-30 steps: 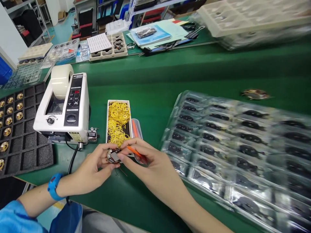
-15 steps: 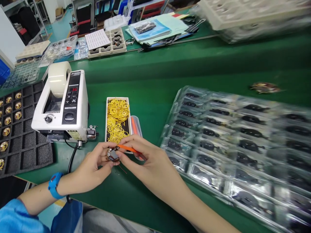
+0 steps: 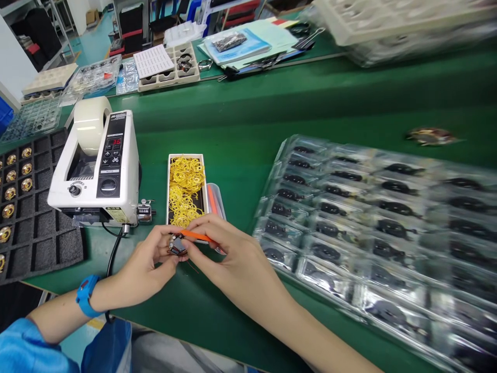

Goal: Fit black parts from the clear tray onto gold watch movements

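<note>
Between the thumb and fingers of my left hand [image 3: 149, 264] is a small round electronic part [image 3: 177, 244] with a grey block on its face and thin wires trailing below. My right hand [image 3: 221, 246] grips a thin orange stick-like tool [image 3: 198, 237], its tip at the upper edge of the part. The tool's exact kind does not show. Right fingertips also meet the part's side. Just behind my hands stands an open white box [image 3: 169, 191] with many yellow rings [image 3: 185, 181], and beside it a clear lidded container [image 3: 217, 199] with something orange inside.
A white tape dispenser [image 3: 116, 155] stands left, its cable running toward me. Beyond it lies a black foam tray [image 3: 42, 223] with gold round parts. A large clear blister tray [image 3: 287, 274] with black parts covers the right. Behind it sits a loose round part [image 3: 432, 136].
The whole view has shifted slightly. Both hands keep their hold, and the orange tool and the round part have tilted a little.
</note>
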A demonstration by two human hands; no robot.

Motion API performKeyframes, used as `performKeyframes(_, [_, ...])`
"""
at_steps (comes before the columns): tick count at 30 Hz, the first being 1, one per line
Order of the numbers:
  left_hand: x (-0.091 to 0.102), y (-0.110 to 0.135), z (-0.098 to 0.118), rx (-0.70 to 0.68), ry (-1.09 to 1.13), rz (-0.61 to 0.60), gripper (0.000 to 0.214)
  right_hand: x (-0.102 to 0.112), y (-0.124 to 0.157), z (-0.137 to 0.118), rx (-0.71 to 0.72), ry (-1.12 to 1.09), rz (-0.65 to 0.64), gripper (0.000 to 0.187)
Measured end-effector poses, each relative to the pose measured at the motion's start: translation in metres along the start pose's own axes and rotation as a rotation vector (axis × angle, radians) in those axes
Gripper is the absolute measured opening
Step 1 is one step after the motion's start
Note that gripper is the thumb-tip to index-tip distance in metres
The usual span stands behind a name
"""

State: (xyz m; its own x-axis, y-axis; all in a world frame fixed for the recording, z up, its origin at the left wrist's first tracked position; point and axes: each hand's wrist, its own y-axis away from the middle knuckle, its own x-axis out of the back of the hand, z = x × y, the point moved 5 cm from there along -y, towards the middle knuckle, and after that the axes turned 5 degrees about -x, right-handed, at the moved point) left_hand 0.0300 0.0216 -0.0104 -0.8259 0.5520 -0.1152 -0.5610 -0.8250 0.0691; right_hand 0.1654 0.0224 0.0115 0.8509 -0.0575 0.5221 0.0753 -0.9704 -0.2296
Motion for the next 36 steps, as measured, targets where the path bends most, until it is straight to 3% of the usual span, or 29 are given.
performKeyframes(4, [0.0,-0.001,0.001,0.007,0.013,0.035,0.029,-0.002,0.002,-0.001,0.031,0.043,0.033,0.012])
performKeyframes(8, [0.003,-0.003,-0.002,0.031,0.04,0.165,0.022,-0.006,0.005,-0.004,0.111,0.089,0.075,0.013])
performKeyframes(14, [0.005,-0.007,-0.003,0.069,0.14,0.276,0.036,-0.006,0.01,-0.005,0.166,0.157,0.189,0.01])
performKeyframes(19, [0.004,-0.005,-0.001,0.061,0.189,0.287,0.042,-0.006,0.004,-0.002,0.056,0.008,0.033,0.006])
performKeyframes(21, [0.004,-0.003,-0.003,0.043,0.155,0.285,0.039,-0.008,0.002,-0.003,0.039,-0.048,-0.027,0.015])
performKeyframes(24, [0.006,-0.001,-0.004,0.018,0.022,0.265,0.03,-0.007,0.002,-0.004,0.056,-0.036,-0.021,0.019])
performKeyframes(27, [0.008,-0.002,0.002,-0.017,-0.237,0.188,0.021,-0.005,0.002,-0.008,0.174,0.061,0.019,0.016])
performKeyframes(30, [0.008,-0.003,0.02,-0.219,-0.556,0.133,0.017,-0.002,0.007,-0.017,0.389,0.21,0.094,0.016])
performKeyframes(33, [0.009,-0.001,0.033,-0.399,-0.752,0.186,0.013,0.001,0.02,-0.023,0.528,0.324,0.228,0.017])
performKeyframes(36, [0.017,-0.003,0.028,-0.273,-0.68,0.268,0.009,0.002,0.038,-0.026,0.655,0.321,0.296,0.02])
